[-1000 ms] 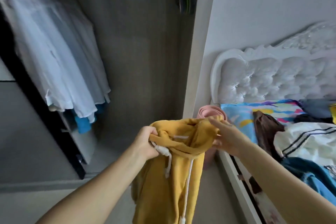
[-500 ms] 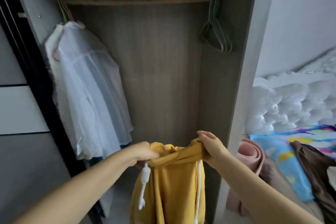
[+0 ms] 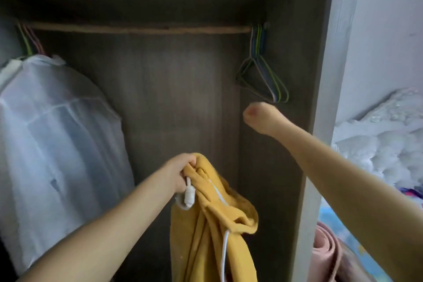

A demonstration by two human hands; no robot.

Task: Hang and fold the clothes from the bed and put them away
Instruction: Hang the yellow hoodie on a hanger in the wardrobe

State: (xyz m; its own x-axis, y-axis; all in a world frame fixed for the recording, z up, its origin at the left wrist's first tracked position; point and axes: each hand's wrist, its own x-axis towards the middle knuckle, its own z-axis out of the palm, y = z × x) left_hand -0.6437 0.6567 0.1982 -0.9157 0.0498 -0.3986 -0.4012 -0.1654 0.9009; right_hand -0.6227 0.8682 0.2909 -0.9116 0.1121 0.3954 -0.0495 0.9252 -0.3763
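Note:
My left hand [image 3: 180, 171] grips the waistband of a yellow garment [image 3: 212, 224] with white drawstrings, which hangs down in front of the open wardrobe. My right hand [image 3: 258, 118] is raised inside the wardrobe, just below a bunch of empty wire hangers [image 3: 265, 78] on the wooden rail [image 3: 142, 29]. It is blurred; its fingers point away from me, so I cannot tell how they lie. It holds nothing that I can see.
White sheer shirts [image 3: 57, 135] hang on hangers at the rail's left end. The wardrobe's side panel [image 3: 320, 121] stands at the right. Beyond it are a white tufted headboard [image 3: 384, 144], a pink rolled mat [image 3: 325, 256] and colourful bedding [image 3: 338, 231].
My right hand has let go of the yellow garment and risen toward the empty hangers. The left hand alone holds the garment now. My view has tilted up into the wardrobe.

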